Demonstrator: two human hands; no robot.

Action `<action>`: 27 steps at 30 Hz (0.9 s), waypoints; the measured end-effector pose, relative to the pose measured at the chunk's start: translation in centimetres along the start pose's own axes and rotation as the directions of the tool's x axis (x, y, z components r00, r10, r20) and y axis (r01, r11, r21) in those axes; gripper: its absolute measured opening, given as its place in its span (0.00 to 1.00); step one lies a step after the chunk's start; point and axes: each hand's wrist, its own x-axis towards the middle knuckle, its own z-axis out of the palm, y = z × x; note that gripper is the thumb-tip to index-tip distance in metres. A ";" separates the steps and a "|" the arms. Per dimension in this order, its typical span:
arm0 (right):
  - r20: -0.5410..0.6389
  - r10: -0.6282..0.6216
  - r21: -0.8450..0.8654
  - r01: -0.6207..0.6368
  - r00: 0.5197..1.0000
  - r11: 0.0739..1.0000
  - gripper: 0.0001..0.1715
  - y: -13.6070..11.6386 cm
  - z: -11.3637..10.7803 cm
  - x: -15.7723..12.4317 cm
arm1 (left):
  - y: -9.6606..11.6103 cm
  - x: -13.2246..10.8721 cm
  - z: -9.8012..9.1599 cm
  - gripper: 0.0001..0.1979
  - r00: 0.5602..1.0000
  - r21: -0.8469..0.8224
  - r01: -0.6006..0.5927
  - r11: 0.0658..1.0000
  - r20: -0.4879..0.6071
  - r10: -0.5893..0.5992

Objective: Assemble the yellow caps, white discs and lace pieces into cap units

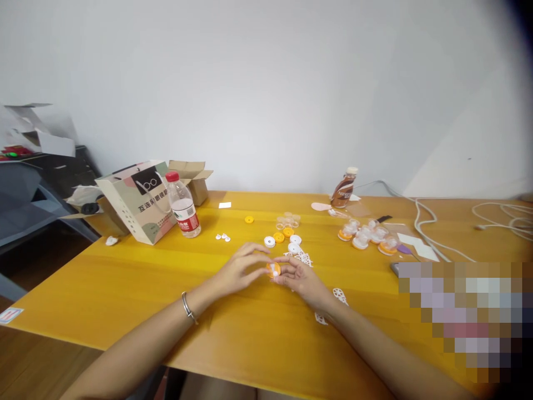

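Note:
Above the middle of the table, a small round orange disc (273,269) with white pieces on its face is between my two hands. My right hand (300,280) grips it from the right with thumb and fingers. From the left, my left hand (244,270) has its thumb and fingertips at the disc's edge. Just beyond lie white discs (270,241) and orange discs (278,237). White cut-out lattice pieces (306,258) lie behind my right hand, partly hidden. More lattice pieces (340,295) rest by my right forearm.
Clear domed pieces on coloured discs (361,236) are grouped at the right, near white cables (422,222). Clear rings (288,221) and small white knobs (222,237) lie farther back. A water bottle (183,208), paper bag (144,205) and brown bottle (344,189) stand behind.

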 end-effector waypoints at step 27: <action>0.425 0.120 -0.120 -0.075 0.897 0.990 0.15 -2.3 -0.5 -1.2 | 1.6 -0.2 -0.9 0.07 0.882 0.150 -0.413 0.898 0.313 0.353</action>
